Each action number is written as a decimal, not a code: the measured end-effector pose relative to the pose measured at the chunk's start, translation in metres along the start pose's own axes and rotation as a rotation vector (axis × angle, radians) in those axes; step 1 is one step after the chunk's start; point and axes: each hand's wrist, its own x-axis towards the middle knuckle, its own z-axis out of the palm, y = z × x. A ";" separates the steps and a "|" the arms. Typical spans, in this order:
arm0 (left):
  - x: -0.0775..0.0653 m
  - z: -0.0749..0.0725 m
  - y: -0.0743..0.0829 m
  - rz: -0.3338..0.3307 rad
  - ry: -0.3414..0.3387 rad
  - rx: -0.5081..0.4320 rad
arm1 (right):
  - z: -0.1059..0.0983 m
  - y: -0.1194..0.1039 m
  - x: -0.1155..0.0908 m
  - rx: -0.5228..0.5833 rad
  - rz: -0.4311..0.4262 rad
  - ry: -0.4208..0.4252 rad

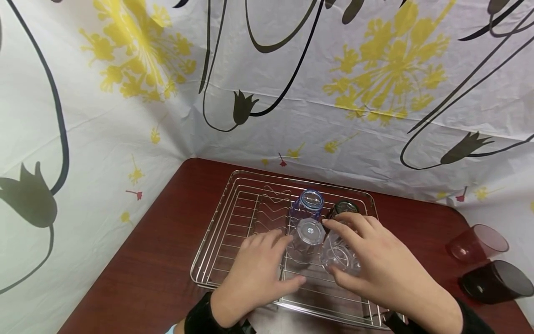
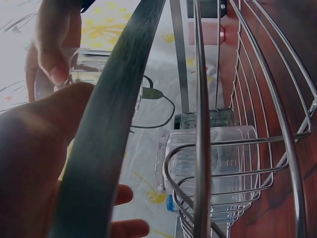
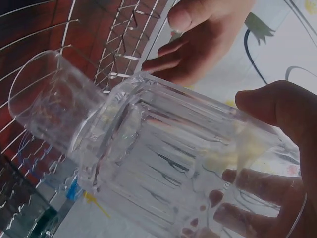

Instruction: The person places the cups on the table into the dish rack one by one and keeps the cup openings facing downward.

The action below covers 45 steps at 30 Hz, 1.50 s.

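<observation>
My right hand (image 1: 381, 260) grips a clear faceted glass (image 1: 339, 253) above the rack's right half. The right wrist view shows its thumb on one side and fingers round the other side of that clear glass (image 3: 163, 153). My left hand (image 1: 258, 273) hovers left of it with loosely extended fingers, holding nothing. Between the hands, a second clear glass (image 1: 306, 243) stands upside down in the wire dish rack (image 1: 227, 250). Whether my left fingertips touch it cannot be told from the head view. Behind stand an upturned blue glass (image 1: 308, 206) and a dark glass (image 1: 345, 208), partly hidden by my right hand.
On the reddish-brown table (image 1: 154, 241), right of the rack, are a pink glass (image 1: 475, 243) and a dark glass (image 1: 494, 282). Wavy wire dividers (image 1: 273, 211) run along the rack's middle. A white flowered cloth (image 1: 267, 79) hangs behind the table.
</observation>
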 end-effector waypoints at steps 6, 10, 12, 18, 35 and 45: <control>0.002 0.000 0.003 0.011 0.015 -0.012 | 0.004 -0.004 0.001 0.018 -0.013 0.021; 0.004 0.001 0.004 0.013 0.016 -0.012 | 0.008 -0.007 0.001 0.020 -0.020 0.020; 0.005 0.001 0.004 0.019 0.016 -0.014 | 0.010 -0.009 0.001 0.023 -0.026 0.016; 0.008 0.002 0.008 0.037 -0.008 -0.042 | 0.012 -0.014 0.004 0.033 -0.033 -0.003; 0.009 0.006 0.016 0.087 -0.050 0.011 | 0.016 -0.020 -0.001 0.161 -0.065 -0.029; 0.009 0.001 0.015 0.109 -0.021 -0.084 | 0.016 -0.018 -0.004 0.201 -0.087 0.003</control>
